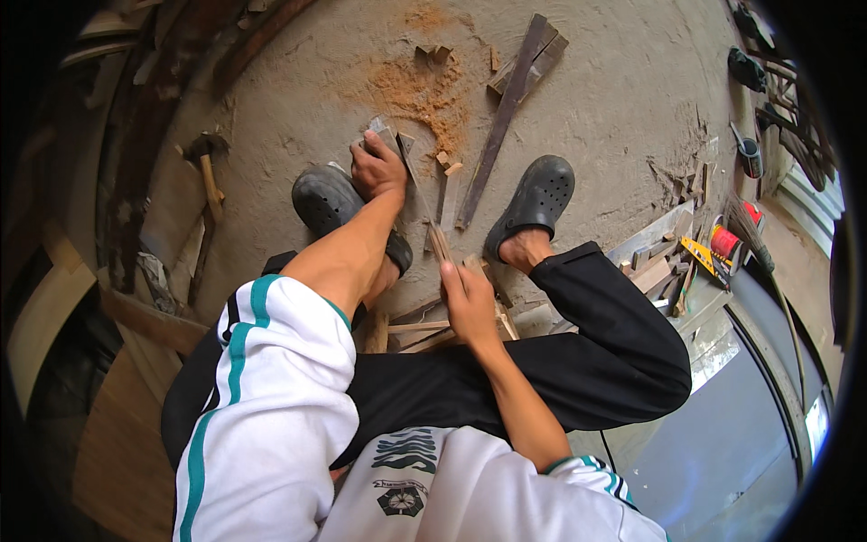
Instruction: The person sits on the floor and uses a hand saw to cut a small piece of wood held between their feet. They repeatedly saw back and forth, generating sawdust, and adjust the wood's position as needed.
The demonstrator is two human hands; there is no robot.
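My left hand [377,169] is closed on a small wooden piece [388,137] beside the left shoe, its fingers wrapped over the near side. In my right hand [470,305] is the wooden handle of a long, thin-bladed tool [423,200], seen nearly edge-on. Its blade slants up and left, and the far end lies against or right beside the wooden piece; I cannot tell whether it is cutting in. Whether the blade has teeth is too fine to see. Short wood strips [449,194] lie just right of the blade.
Orange sawdust [424,95] covers the floor ahead. A long dark board [506,117] lies between it and the right shoe [542,194]. A hammer [209,176] is at left. Right are wood offcuts [652,271], a yellow tool [704,260] and a broom [754,239].
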